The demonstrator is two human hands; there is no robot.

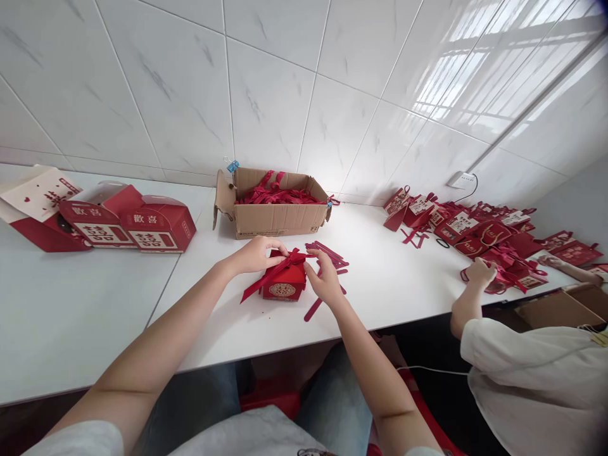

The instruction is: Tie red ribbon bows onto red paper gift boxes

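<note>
A small red gift box (pixel 282 290) with a gold round emblem stands on the white table in front of me. A dark red ribbon (pixel 272 275) is tied in a bow on its top, one long tail slanting down to the left. My left hand (pixel 256 255) pinches the ribbon at the bow's left side, thumb and forefinger close together. On the other side, my right hand (pixel 325 276) has its thumb and forefinger on the ribbon's right part, beside the box's upper edge. Several dark red ribbon strips (pixel 332 254) lie beside and partly behind my right hand.
Behind the gift box stands an open cardboard box (pixel 278 220) full of red ribbons. Larger red and white boxes (pixel 159 225) line the left. At right, a co-worker's hand (pixel 481 272) is among many ribboned red boxes (pixel 458 225). A wall socket (pixel 460 180) hangs above.
</note>
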